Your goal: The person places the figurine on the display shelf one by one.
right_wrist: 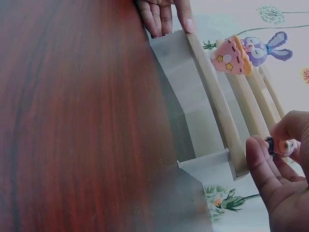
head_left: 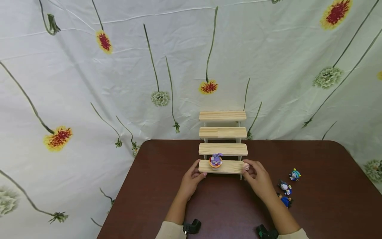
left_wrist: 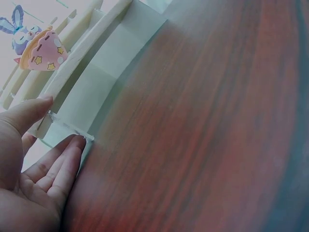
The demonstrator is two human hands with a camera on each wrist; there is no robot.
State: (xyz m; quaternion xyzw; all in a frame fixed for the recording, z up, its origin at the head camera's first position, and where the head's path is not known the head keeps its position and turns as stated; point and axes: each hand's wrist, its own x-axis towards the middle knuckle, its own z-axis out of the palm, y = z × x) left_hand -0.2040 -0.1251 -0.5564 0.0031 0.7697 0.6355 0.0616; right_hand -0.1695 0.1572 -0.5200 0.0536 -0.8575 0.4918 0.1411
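Note:
A four-tier wooden display stand (head_left: 222, 149) with white supports stands on the table. On its lowest step sits a purple bunny figurine in a pink cup with yellow stars (head_left: 216, 161), left of the middle. My left hand (head_left: 191, 179) holds the left end of that step, its thumb on the front edge and fingertips by the white support (left_wrist: 71, 126). At the right end, my right hand (head_left: 259, 177) pinches a small figurine (right_wrist: 284, 147) between thumb and fingers, at the step's edge. Fingers hide most of this figurine, so its kind is unclear.
Three small figurines lie right of my right forearm: one with a teal hat (head_left: 294, 174), a dark blue and white one (head_left: 285, 187), and a blue one (head_left: 285, 200). The dark red-brown table (head_left: 155, 186) meets a flower-printed white cloth (head_left: 125, 79) behind the stand.

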